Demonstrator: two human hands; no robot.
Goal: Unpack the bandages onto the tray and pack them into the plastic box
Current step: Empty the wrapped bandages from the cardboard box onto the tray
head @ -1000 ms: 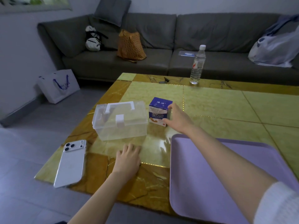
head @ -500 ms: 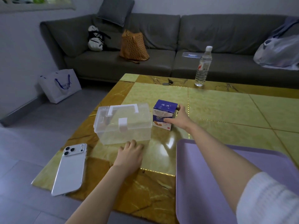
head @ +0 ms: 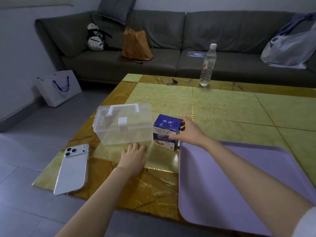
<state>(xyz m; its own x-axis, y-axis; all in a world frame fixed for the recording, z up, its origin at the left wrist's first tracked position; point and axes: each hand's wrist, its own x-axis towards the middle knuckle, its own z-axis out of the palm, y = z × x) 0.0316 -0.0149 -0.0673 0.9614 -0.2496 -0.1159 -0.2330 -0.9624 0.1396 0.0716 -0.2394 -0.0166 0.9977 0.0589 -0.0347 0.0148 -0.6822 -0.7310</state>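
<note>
Step in hand: taking up the pack. Right hand [head: 189,132] grips the bandage carton [head: 166,127], fingers and thumb curled round it. The carton stands on the table [head: 222,106] at 3 o'clock of the closed plastic box [head: 124,127]. Left hand [head: 134,158] lies flat, fingers straight, at the box's 6 o'clock. Next, probably: carry the carton to the tray [head: 239,177] at 5 o'clock and open its flap.

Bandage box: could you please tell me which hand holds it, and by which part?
The right hand grips the bandage box by its right side, thumb on the front; the left hand holds nothing.
</note>
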